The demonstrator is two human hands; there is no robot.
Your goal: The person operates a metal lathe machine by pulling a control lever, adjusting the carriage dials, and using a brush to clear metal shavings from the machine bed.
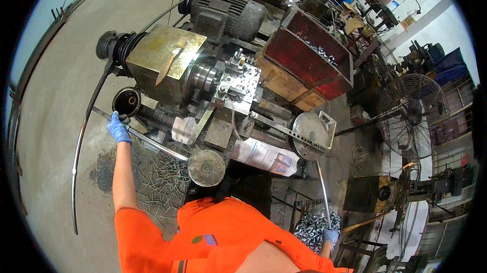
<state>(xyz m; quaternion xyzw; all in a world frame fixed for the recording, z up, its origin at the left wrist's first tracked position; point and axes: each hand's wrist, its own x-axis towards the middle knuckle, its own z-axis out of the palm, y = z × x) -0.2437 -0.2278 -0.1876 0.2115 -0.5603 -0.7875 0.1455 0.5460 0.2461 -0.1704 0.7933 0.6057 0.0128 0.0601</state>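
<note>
Right grip [331,236] beside bin [318,205] (bolts [308,229], perhaps)

Blue-gloved hands [118,130], silvery lever [323,192], orange shirt [238,220]

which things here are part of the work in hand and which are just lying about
Likely in use:
metal lever, right hand on it
metal bar, left hand at it
machine chuck
small metal parts near the right hand

Seemingly just lying about:
wooden piece on machine housing
metal shavings on floor
fan
</note>
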